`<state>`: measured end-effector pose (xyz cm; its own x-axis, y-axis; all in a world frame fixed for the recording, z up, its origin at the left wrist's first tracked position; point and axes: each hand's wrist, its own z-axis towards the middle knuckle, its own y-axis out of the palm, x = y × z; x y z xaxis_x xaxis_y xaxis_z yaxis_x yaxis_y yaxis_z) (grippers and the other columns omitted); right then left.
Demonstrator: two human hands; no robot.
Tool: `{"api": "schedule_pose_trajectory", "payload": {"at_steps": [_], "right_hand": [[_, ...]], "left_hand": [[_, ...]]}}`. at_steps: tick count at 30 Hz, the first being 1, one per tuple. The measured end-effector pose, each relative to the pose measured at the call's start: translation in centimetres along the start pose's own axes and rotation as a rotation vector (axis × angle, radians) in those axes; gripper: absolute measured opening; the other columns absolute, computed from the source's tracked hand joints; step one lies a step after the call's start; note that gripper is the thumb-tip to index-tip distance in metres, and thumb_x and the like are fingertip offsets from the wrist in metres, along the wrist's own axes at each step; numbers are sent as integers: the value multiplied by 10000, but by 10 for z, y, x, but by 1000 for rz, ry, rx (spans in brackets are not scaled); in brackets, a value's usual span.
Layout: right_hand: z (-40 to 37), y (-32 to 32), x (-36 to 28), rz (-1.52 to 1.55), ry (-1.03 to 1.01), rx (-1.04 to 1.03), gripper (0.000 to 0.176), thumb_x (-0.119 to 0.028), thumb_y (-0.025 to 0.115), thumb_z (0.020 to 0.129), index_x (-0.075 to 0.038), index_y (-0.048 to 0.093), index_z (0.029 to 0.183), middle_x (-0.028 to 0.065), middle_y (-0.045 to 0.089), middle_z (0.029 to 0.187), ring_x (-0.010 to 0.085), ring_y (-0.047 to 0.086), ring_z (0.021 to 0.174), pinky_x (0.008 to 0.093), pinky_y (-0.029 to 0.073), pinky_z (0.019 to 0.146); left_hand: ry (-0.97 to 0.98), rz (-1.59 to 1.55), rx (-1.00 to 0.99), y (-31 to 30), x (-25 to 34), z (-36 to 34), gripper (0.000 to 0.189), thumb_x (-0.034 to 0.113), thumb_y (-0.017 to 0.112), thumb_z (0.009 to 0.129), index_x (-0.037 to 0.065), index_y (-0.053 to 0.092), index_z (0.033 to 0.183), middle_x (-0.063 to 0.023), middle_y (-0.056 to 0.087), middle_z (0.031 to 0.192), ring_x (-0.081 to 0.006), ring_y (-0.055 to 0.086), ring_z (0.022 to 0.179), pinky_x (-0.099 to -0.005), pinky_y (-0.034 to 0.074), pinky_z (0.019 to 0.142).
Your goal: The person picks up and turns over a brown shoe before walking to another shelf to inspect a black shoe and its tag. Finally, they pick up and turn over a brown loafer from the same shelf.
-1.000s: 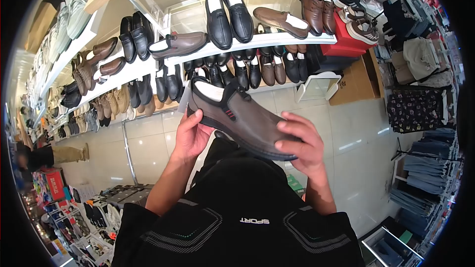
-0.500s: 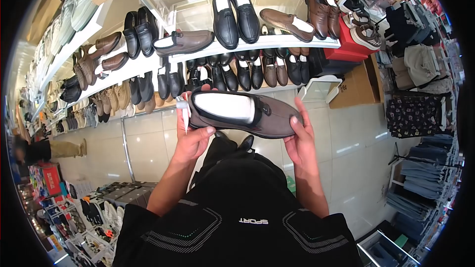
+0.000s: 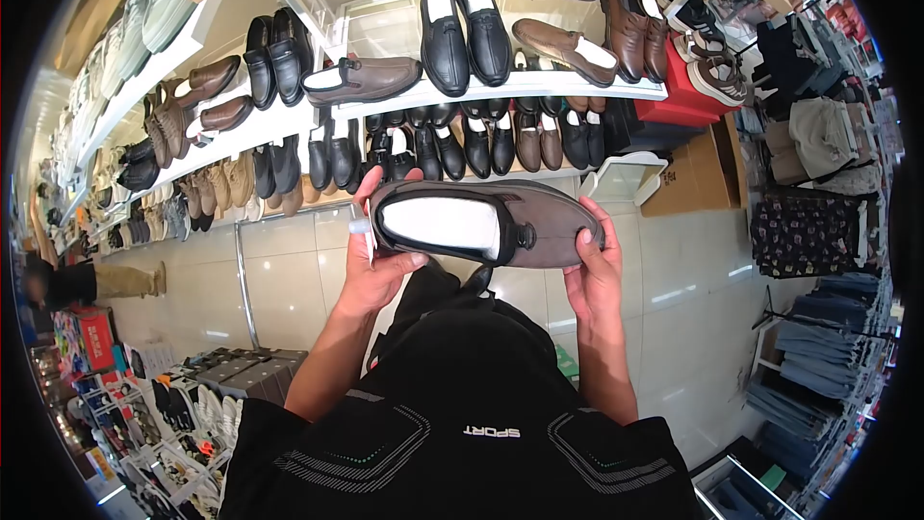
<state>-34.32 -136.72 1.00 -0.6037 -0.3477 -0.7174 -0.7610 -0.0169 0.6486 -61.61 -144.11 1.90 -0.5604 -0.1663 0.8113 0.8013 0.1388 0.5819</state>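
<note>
Between my two hands is a brown slip-on shoe (image 3: 553, 231) with a white insole or filling in its opening and a small dark ornament on top. My left hand (image 3: 378, 265) grips the heel end, thumb along the near side, beside a small white tag (image 3: 363, 228). At the toe end, my right hand (image 3: 597, 270) holds the shoe with its thumb on the upper and fingers at the edge. The shoe's opening faces the camera.
A white shelf (image 3: 385, 101) with black and brown shoes stands ahead. Red boxes (image 3: 688, 91) and a cardboard box (image 3: 698, 173) are at its right. Folded jeans (image 3: 818, 342) lie at the right. Another person's legs (image 3: 130, 280) show at the far left.
The shoe has tilted so more of its opening and upper faces the camera. My right hand has shifted slightly right and down along with the toe.
</note>
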Motion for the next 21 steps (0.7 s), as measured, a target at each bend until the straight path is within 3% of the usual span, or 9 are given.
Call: {"api": "schedule_pose_trajectory", "payload": {"at_steps": [5,8,13,14,18,21], "right_hand": [[0,-4,-3,1,-17,-11,537,-119,694,966,-2,451,1430,127,623,1242,202,635,1125,348,527,991],[-1,-7,-3,3,-7,11,536,-134,688,973,11,448,1430,139,622,1242,213,635,1130,354,526,995],[-5,-19,2,6,7,89,548,-171,680,983,33,439,1430,160,617,1266,231,629,1152,369,511,1022],[-5,-21,3,7,7,81,548,-171,680,983,33,439,1430,160,617,1266,231,629,1152,369,511,1022],[-6,-27,6,61,22,115,531,-169,679,983,31,457,1422,163,621,1274,231,631,1156,367,511,1023],[-3,-32,10,92,51,143,509,-166,681,981,28,480,1406,158,630,1263,229,642,1140,359,523,1006]], "left_hand": [[11,18,-39,2,-3,3,1085,-71,813,747,151,172,1594,-219,376,1571,-312,474,1397,-438,417,1145],[-10,58,-48,2,-5,4,1082,-67,809,753,152,164,1594,-214,375,1570,-309,501,1369,-441,477,1088],[-207,63,-47,1,0,-1,1128,-73,810,748,167,117,1605,-125,440,1495,-277,552,1301,-433,592,959],[-241,80,-58,0,0,-2,1169,-65,824,741,197,90,1614,-88,451,1465,-270,570,1276,-434,587,979],[-328,80,-97,-13,-2,-10,1245,-34,857,724,254,48,1626,-73,419,1496,-269,607,1226,-444,576,992],[-314,103,-103,-22,-6,-17,1240,-25,860,723,242,58,1630,-80,387,1523,-266,599,1239,-444,566,1006]]}}
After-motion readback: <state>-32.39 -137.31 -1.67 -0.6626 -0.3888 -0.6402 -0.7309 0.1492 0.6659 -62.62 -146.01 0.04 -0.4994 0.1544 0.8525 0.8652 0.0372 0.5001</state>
